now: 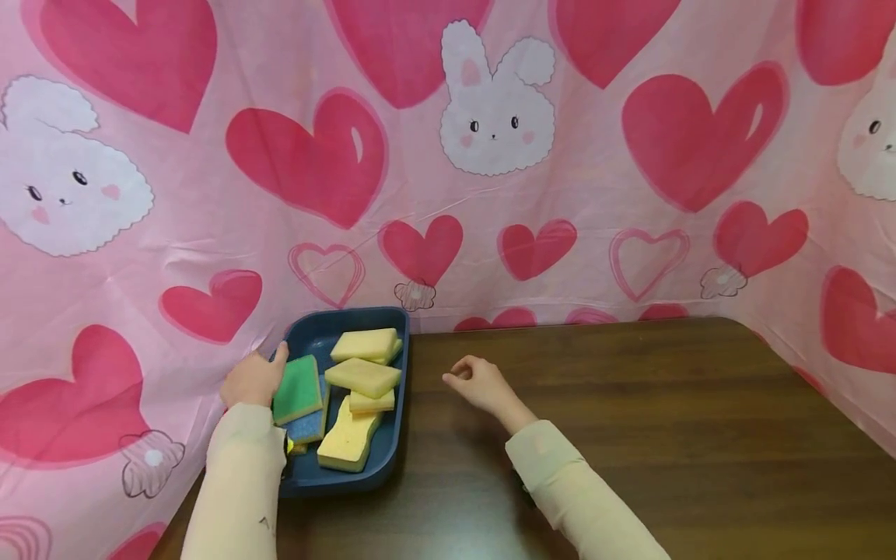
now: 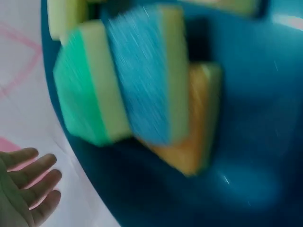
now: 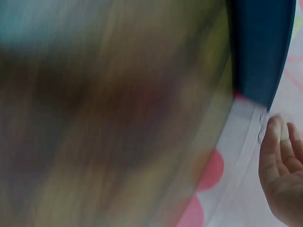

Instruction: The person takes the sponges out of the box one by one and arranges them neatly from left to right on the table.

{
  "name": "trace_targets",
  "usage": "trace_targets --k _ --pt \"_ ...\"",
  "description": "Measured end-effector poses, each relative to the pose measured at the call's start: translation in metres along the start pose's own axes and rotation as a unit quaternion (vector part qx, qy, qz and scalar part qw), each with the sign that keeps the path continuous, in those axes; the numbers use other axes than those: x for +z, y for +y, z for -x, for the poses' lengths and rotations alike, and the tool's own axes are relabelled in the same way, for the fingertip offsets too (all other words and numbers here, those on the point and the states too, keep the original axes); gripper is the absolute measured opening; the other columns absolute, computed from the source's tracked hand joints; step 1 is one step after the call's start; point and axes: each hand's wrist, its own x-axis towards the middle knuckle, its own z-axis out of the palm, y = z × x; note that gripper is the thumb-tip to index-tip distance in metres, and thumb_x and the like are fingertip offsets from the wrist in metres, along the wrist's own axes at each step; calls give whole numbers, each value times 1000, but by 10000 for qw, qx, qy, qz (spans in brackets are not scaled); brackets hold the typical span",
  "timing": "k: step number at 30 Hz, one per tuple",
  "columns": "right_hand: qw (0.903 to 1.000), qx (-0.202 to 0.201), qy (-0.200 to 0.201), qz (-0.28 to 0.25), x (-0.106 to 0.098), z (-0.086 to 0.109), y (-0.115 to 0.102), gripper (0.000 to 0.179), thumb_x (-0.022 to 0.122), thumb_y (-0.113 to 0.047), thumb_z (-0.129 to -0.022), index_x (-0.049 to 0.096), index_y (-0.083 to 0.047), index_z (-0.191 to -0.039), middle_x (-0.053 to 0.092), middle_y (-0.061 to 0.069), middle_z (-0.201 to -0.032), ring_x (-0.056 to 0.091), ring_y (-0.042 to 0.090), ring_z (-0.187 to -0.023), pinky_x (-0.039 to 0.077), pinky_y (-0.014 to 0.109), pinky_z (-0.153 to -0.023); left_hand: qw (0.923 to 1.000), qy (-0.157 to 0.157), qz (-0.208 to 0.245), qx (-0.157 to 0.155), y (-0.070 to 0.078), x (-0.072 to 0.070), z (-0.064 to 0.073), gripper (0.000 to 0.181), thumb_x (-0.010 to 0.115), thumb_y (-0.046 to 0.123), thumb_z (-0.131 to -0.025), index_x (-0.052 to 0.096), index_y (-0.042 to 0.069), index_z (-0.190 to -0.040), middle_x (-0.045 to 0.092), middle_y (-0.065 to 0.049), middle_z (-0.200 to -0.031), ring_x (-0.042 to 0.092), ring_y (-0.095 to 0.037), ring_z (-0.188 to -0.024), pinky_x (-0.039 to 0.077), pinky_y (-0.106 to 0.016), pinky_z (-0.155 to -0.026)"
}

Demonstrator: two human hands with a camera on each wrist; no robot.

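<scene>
A dark blue plastic tub (image 1: 400, 435) stands at the left of the table with several sponges in it. My left hand (image 1: 253, 378) is at the tub's left side, its thumb near the rim in the head view. In the left wrist view that hand's fingers (image 2: 40, 182) are extended and hold nothing. Nearest to it are a green-topped sponge (image 1: 297, 387) and a blue-topped sponge (image 1: 311, 425), with an orange-faced sponge (image 2: 182, 151) partly beneath. My right hand (image 1: 486, 387) hovers over the table right of the tub, fingers loosely bent, holding nothing.
Plain yellow sponges (image 1: 348, 439) are stacked along the tub's right half. A dark brown wooden table (image 1: 630, 420) extends to the right. Pink cloth (image 1: 420, 194) with hearts and rabbit faces hangs behind the table and along its left and right sides.
</scene>
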Motion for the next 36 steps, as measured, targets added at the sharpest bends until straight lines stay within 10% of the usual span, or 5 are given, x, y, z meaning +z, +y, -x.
trace_targets --k 8,15,21,36 --pt "9945 34 -510 -918 26 8 -7 22 63 -18 -90 65 3 -99 68 19 -83 64 31 -69 50 26 -56 9987 -453 -219 -4 -48 -12 -2 76 14 48 -97 51 -13 -121 51 -41 -119 53 -49 -99 46 -57 -76" --pt "9886 434 -330 -1402 47 11 -16 25 58 -20 -93 64 4 -97 67 23 -84 66 32 -68 55 34 -60 9801 -1696 -414 942 -63 -13 -1 79 16 50 -99 46 -20 -122 58 -34 -97 56 -40 -87 46 -52 -83" --pt "9777 842 11 -1925 64 13 -28 27 56 -22 -94 60 4 -96 67 23 -80 57 16 -52 54 33 -55 9785 -1504 -472 1328 -70 3 -1 77 22 48 -100 38 -23 -127 48 -43 -122 54 -51 -103 42 -58 -93" --pt "9709 681 -223 -2283 95 7 -35 36 60 -6 -86 43 5 -115 50 4 -73 45 10 -51 41 21 -51 9868 -812 177 1388 -69 26 5 50 16 25 -101 37 -17 -116 45 -43 -122 50 -54 -108 39 -58 -94"
